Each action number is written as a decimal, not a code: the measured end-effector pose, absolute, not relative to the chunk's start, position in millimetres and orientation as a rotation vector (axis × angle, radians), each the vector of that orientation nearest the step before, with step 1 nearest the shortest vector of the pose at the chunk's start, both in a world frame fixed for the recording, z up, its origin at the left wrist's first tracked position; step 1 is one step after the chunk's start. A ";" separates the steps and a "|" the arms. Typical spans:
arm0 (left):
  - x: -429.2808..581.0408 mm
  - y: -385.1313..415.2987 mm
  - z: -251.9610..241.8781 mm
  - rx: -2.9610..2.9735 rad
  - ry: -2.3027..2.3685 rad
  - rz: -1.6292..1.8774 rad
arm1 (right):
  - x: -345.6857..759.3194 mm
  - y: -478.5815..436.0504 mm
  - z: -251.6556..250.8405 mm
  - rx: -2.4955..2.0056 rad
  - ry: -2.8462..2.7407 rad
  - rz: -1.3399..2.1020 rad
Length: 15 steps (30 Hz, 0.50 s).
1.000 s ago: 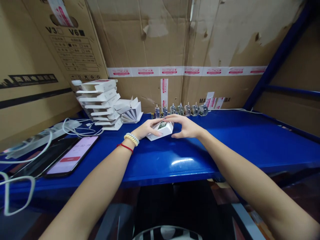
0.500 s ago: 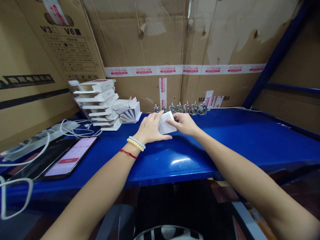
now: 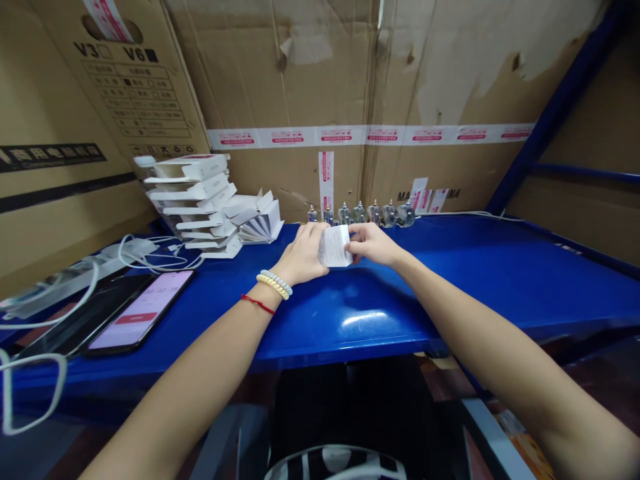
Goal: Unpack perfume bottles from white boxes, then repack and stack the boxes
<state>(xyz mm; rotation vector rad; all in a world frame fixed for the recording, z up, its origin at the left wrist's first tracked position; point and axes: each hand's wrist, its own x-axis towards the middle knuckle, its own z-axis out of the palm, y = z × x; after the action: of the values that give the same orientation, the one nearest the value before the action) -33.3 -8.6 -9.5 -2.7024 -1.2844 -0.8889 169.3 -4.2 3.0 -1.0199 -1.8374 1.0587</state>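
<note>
Both hands meet over the middle of the blue table (image 3: 475, 280), far from its near edge, and hold a small white box (image 3: 336, 245) between them. The left hand (image 3: 304, 255) is closed around the box's left side, fingers curled over the top and knuckles toward the camera. The right hand (image 3: 373, 243) pinches the right side, thumb and fingertips pressed to the upper corner. The box stands tilted with one broad face toward the camera; its lower edge seems to rest on the table, though the hands hide the contact. Two beaded bracelets (image 3: 275, 281) and a red string (image 3: 257, 304) circle the left wrist. Just behind the hands, a row of small glass vials (image 3: 373, 214) lines the foot of the cardboard (image 3: 300, 80) wall. To the left of the hands, a leaning stack (image 3: 193, 197) of white cartons rises against the wall, with a fan of flat cartons (image 3: 260, 225) beside it. Nearer the left edge lies a phone (image 3: 143, 310) with a lit pink screen, next to a dark one (image 3: 75, 320). White cables (image 3: 150, 250) and a power strip (image 3: 60, 283) trail behind them.
</note>
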 end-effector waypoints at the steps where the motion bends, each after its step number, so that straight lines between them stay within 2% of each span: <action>1: -33.2 -8.8 -9.1 -2.702 -1.286 -0.883 | 169.1 -4.7 2.8 -1.017 -1.841 1.053; 8: -32.4 -10.0 -7.1 -2.668 -1.287 -0.817 | 166.0 -6.1 0.7 -1.028 -1.840 1.042; 15: -35.1 -7.5 -7.8 -2.707 -1.273 -0.872 | 167.4 2.8 -2.5 -1.152 -1.780 0.725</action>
<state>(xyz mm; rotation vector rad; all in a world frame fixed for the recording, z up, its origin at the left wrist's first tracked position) -35.1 -7.5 -7.8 -2.7066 -1.2726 -0.8722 167.4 2.8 -2.5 -1.1522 -1.7796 0.7245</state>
